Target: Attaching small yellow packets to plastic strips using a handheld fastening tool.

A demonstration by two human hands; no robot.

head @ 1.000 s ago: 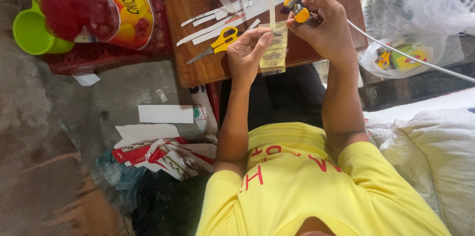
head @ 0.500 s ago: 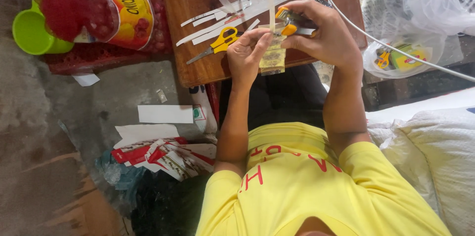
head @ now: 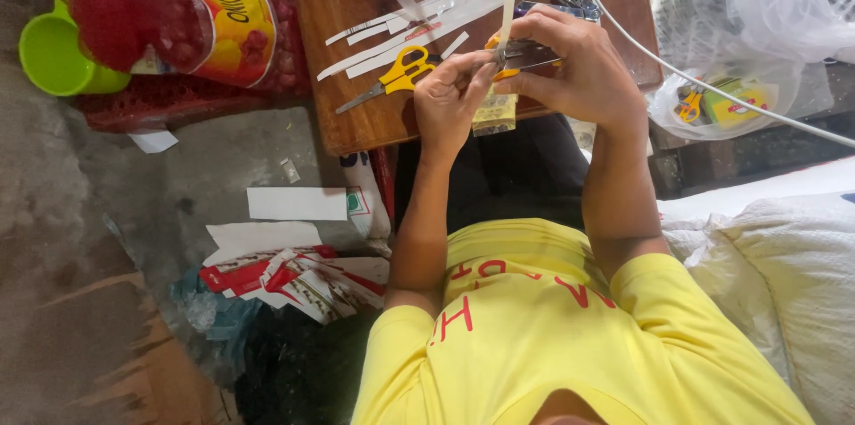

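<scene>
Head view, stapler (head: 525,55) between right fingers (head: 534,33)

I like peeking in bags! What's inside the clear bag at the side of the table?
Inside the clear plastic bag you can see yellow-handled scissors and a green-and-yellow packet. The crinkled plastic hides anything deeper.

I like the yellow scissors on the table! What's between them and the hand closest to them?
In the head view, only bare brown table lies between the yellow scissors and the left hand; the white paper strips lie beyond them.
</scene>
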